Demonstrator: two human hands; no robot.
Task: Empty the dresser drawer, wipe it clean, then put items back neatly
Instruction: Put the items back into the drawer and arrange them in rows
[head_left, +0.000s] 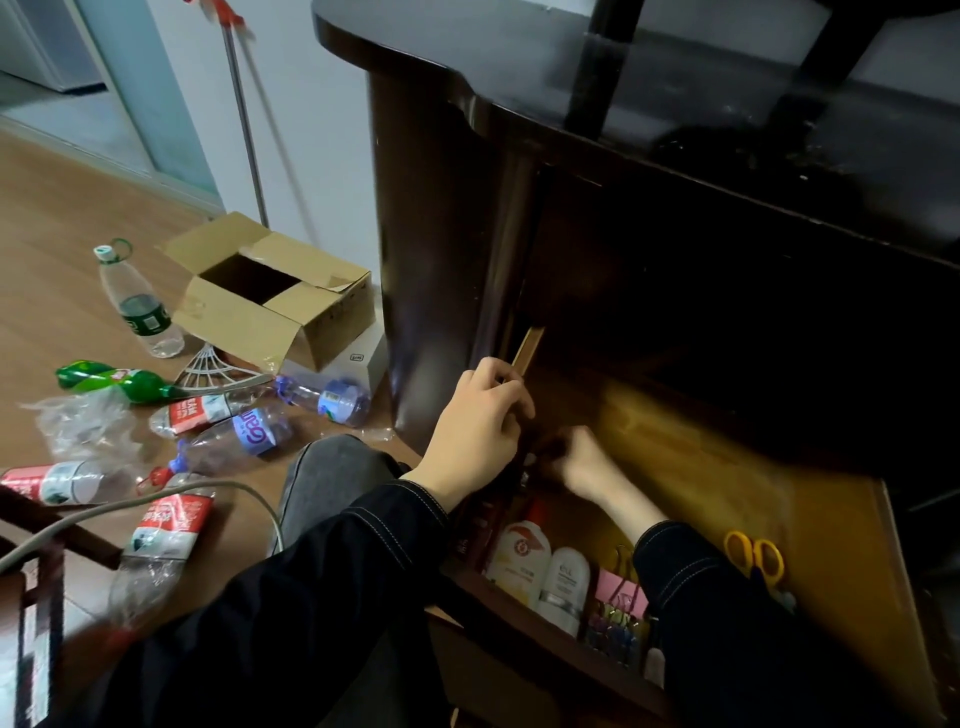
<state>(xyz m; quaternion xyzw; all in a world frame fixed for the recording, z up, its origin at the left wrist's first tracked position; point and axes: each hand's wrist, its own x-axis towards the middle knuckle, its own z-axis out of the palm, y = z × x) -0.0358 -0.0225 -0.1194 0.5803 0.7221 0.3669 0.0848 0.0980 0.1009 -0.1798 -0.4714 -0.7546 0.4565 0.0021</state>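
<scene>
Dark sleeves cross the open drawer front, where my left hand grips its left wall and my right hand, grip impossible to tell, reaches its back-left corner past bottles, binder clips and yellow scissors.

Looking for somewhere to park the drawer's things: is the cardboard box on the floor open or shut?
Open. The cardboard box has its top flaps folded outward, and its dark inside shows.
</scene>
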